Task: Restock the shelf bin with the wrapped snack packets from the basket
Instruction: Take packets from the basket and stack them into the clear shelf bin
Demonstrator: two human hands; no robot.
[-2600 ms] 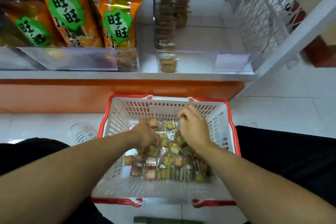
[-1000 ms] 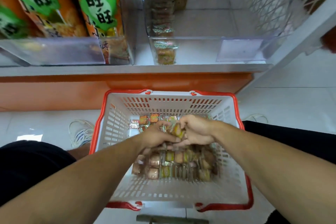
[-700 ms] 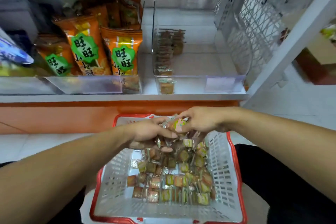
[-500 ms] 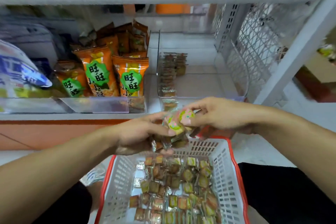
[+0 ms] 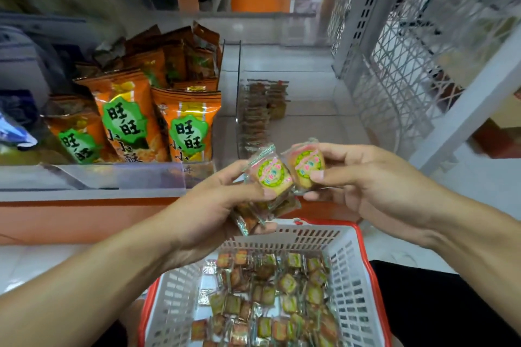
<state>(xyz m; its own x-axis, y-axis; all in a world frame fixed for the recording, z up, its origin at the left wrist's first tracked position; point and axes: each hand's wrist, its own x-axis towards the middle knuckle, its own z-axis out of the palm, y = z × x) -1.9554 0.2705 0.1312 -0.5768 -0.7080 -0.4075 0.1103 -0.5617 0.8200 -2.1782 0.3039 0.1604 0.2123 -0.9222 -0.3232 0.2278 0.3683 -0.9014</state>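
We hold our hands up between the basket (image 5: 349, 276) and the shelf (image 5: 93, 194), each with wrapped snack packets in it. Our left hand (image 5: 214, 205) grips a small stack of packets (image 5: 267, 194), thumb on the top one and fingers curled underneath, with several more wrappers showing below it. Our right hand (image 5: 363, 186) pinches a single packet (image 5: 306, 165) between thumb and fingertips, just beside the left hand's stack and touching it or nearly so; we cannot tell which.

Both handfuls hang in front of the shelf's front edge, not yet over the clear bin (image 5: 304, 110) that stands at the right end of the shelf. In that bin we see only a short row of the same kind of packets (image 5: 262, 110) along its left wall, running from the front toward the back; most of its floor is bare.

The basket sits on the floor below us and a dense layer of packets (image 5: 276, 298) covers its bottom.

So we judge the restocking to be at an early stage: a few packets are in the bin, one handful is on its way, and the bulk is left in the basket. Many more trips look to be needed.

On the shelf to the left of the bin stand orange snack bags (image 5: 158, 121) behind a clear front rail.
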